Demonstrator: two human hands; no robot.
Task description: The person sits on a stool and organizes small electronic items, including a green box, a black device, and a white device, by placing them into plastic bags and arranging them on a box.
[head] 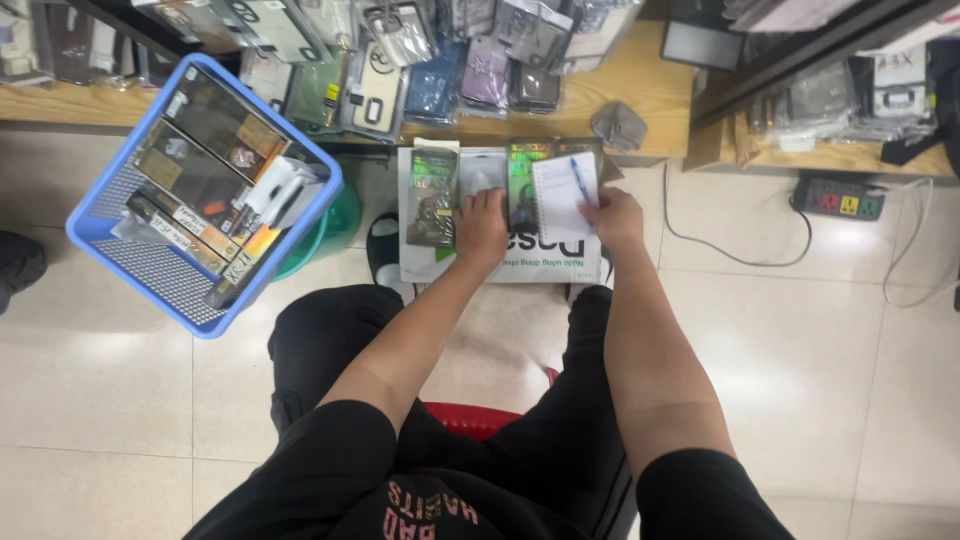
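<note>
Two hands over white box (pixel 500 262) on tiled floor (pixel 800 340): left hand (pixel 482 228) flat on packets (pixel 432 195), right hand (pixel 612 218) gripping notebook (pixel 563 195)

Glossy beige tiled floor (pixel 120 400), wooden shelves (pixel 640 80), power strip (pixel 838 198)

Your right hand (pixel 612 218) holds a small white spiral notepad (pixel 563 194) with a blue pen (pixel 581 182). Left of the notepad, your left hand (pixel 482 226) rests on flat packets (pixel 432 197).
</note>
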